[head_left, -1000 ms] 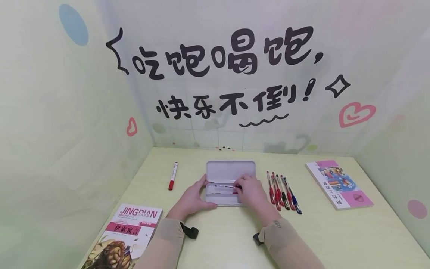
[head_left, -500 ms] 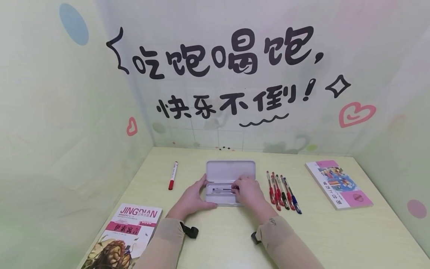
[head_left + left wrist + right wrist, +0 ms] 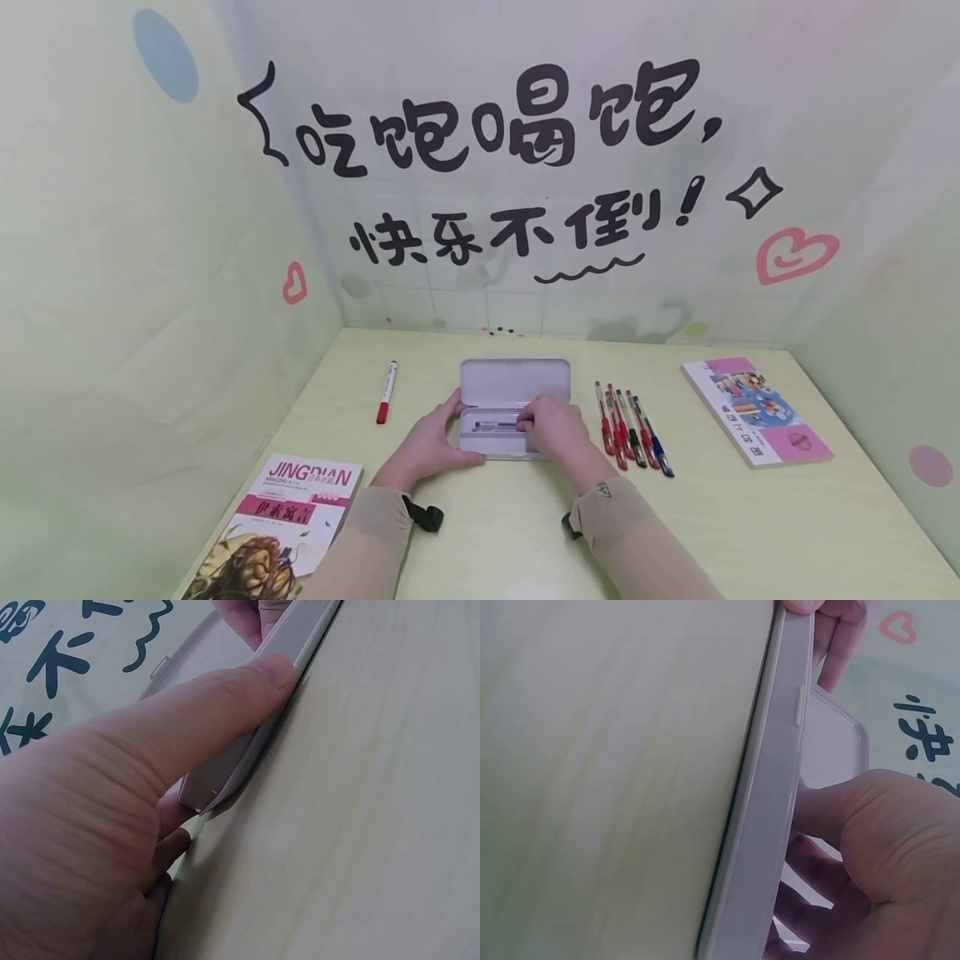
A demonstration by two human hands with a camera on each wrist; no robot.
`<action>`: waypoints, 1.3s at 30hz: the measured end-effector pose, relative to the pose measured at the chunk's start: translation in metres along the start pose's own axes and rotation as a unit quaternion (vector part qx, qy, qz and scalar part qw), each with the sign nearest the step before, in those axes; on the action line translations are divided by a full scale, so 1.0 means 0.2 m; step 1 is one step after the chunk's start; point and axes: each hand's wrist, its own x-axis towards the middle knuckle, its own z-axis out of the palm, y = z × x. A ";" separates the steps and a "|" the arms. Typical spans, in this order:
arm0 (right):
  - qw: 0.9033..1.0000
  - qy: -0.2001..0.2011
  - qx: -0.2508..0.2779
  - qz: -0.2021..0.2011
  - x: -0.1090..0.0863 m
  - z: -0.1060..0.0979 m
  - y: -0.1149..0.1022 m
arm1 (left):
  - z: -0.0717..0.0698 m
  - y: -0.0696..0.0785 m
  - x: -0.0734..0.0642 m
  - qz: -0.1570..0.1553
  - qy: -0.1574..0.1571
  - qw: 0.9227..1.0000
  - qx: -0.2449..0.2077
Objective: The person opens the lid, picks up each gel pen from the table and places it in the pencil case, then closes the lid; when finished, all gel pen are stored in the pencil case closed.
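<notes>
An open pencil case (image 3: 515, 383), pale with its lid tipped back, lies at the middle of the table. My left hand (image 3: 427, 442) grips its left end; in the left wrist view the thumb (image 3: 232, 694) presses the front rim and the other fingers are round the end. Inside the case is a pen (image 3: 497, 426) with a clear barrel. My right hand (image 3: 553, 425) reaches over the case's right part, fingers curled at the pen's right end. The right wrist view shows its thumb (image 3: 825, 806) and fingers inside the case wall; the fingertips and that pen end are hidden.
Several gel pens (image 3: 630, 429), red, black and blue, lie right of the case. A white marker with a red cap (image 3: 386, 392) lies to the left. One book (image 3: 277, 525) is at front left, another book (image 3: 757, 412) at the right. A printed wall (image 3: 517, 292) stands behind.
The right hand has lowered the pen into the case and drawn it slightly toward the front. The left hand stays on the case.
</notes>
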 end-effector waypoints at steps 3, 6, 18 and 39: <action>1.000 -0.001 0.007 0.003 0.00 0.00 0.00 | 0.00 0.00 0.00 -0.001 0.000 1.000 0.001; 1.000 0.005 0.018 0.003 0.00 0.01 0.02 | 0.00 0.00 0.00 -0.003 -0.001 1.000 0.002; 0.989 0.117 0.093 -0.013 -0.06 -0.01 0.21 | 0.00 -0.01 0.01 0.001 0.002 1.000 0.002; 0.964 0.185 0.137 0.133 -0.34 -0.16 0.69 | 0.00 0.00 0.01 -0.001 -0.002 1.000 -0.007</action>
